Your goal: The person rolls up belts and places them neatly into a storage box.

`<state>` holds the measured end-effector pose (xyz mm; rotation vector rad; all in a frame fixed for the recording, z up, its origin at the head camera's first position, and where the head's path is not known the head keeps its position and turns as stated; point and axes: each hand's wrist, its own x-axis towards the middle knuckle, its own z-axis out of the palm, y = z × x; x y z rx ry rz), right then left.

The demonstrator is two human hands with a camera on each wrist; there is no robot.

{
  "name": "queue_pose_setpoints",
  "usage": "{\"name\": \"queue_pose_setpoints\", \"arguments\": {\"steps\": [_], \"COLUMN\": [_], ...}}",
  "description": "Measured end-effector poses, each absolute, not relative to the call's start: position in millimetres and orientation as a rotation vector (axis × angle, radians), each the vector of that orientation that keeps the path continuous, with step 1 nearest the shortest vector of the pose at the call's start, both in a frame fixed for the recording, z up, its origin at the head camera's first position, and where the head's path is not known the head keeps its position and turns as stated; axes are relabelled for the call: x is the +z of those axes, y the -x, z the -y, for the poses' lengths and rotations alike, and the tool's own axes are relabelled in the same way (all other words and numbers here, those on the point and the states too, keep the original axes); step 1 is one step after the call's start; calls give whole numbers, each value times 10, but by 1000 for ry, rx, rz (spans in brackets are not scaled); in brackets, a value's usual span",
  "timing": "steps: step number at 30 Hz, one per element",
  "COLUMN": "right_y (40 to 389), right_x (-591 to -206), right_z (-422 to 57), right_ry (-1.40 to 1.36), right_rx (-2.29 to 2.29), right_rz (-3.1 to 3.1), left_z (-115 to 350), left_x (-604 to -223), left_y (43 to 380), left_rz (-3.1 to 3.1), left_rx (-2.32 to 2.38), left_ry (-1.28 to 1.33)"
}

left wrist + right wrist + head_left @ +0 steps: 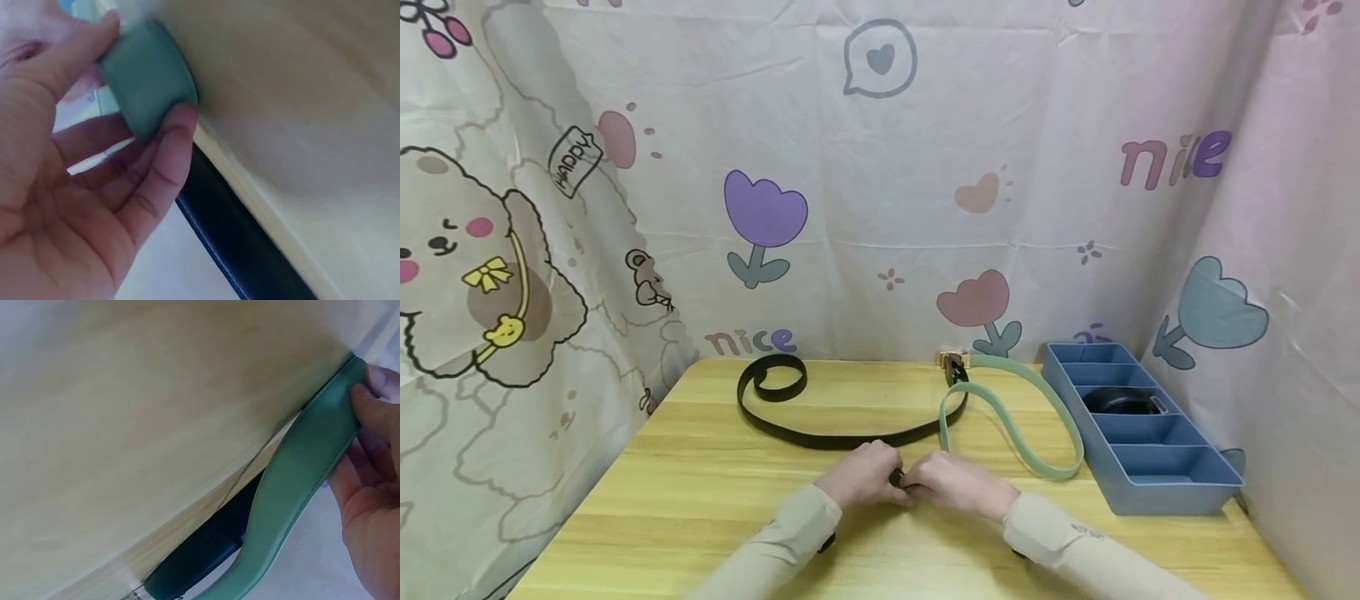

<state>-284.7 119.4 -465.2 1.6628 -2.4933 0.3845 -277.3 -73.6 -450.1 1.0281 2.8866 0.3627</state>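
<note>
A pale green belt [1011,421] lies in loops on the table, its strap leading down to both hands. In the left wrist view, my left hand [81,187] holds the rounded end of the green belt [147,78] between thumb and fingers. My right hand [375,456] pinches the strap of the same belt [306,450] close by, thumb on top. Just beyond the hands, a black belt [842,442] stretches on edge across the table, curled at its left end. A gold-toned buckle [953,360] sits at the back edge, where both belts meet.
On the right stands a blue divided tray [1172,500]; one of its compartments holds a rolled black belt [1116,402]. Printed cloth [865,167] hangs behind the wooden table [647,500] and along both sides.
</note>
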Motion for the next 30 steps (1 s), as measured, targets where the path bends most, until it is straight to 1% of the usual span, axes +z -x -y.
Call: {"name": "queue_pose_setpoints", "arguments": {"steps": [3,10,18,26,30], "right_y": [2845,2853,2856,2883,2880], "right_x": [-4688,-4732,-4725,-4688,-4684], "right_z": [-1197,-1229,-1173,-1298,-1287], "right_ry": [-1681,-1719,-1633,-1664,-1632], "right_rx": [385,344,331,413,463], "right_rz": [2457,2396,2438,2493,2515], "left_z": [736,752,782,798,761], "left_x": [-4504,-4497,-4512,-4482,-4489], "left_y": [2742,2748,2762,2859,2838], "left_rz": [-2885,-2811,-2887,-2775,-2807], "left_rx": [374,346,445,402,381], "left_ry": [-1025,-1124,-939,-1088,-1058]}}
